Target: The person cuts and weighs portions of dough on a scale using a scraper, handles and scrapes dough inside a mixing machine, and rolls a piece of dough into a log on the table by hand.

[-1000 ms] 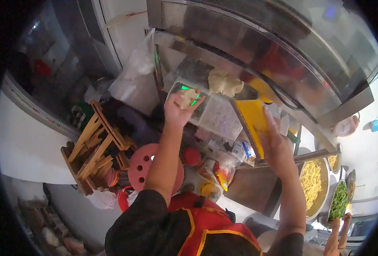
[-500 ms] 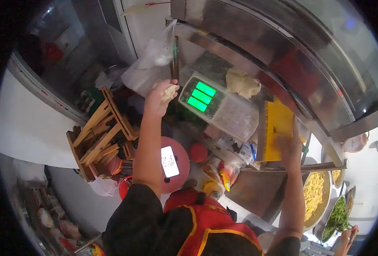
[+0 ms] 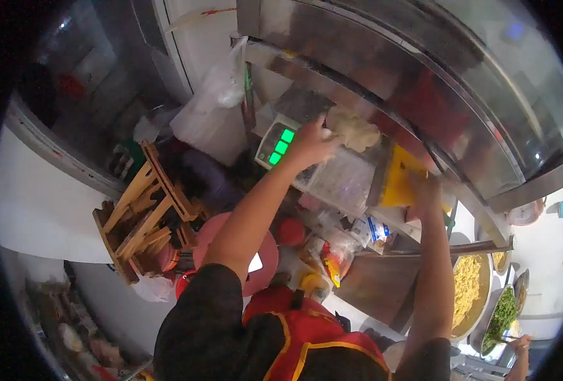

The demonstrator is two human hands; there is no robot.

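Starting at the far left, there's a jumble of wooden furniture [image 3: 145, 219], looks like stacked stools, slats poking out at angles. Next over, a whitish plastic bag [image 3: 208, 117] droops down beside the counter, and below is a round pink stool [image 3: 265, 254], partly covered by the left forearm.

Then a digital scale [image 3: 280, 148] with three green readouts lit up. The left hand [image 3: 314, 145] is right over it, fingers bent and reaching toward a lump of pale dough [image 3: 354, 129], which sits on the counter just past the scale. Fingertips are right at the dough's near edge, but it's too blurry to tell how far open that hand is or whether it's got a piece.

To the right of the dough, the right hand [image 3: 424, 189] is closed around a flat yellow tool [image 3: 397, 179], tilted near the scale's right end. Far right: a big pan of yellow food [image 3: 469, 289], a tray of greens [image 3: 501, 317], and another person's hand [image 3: 521, 343] next to the greens.
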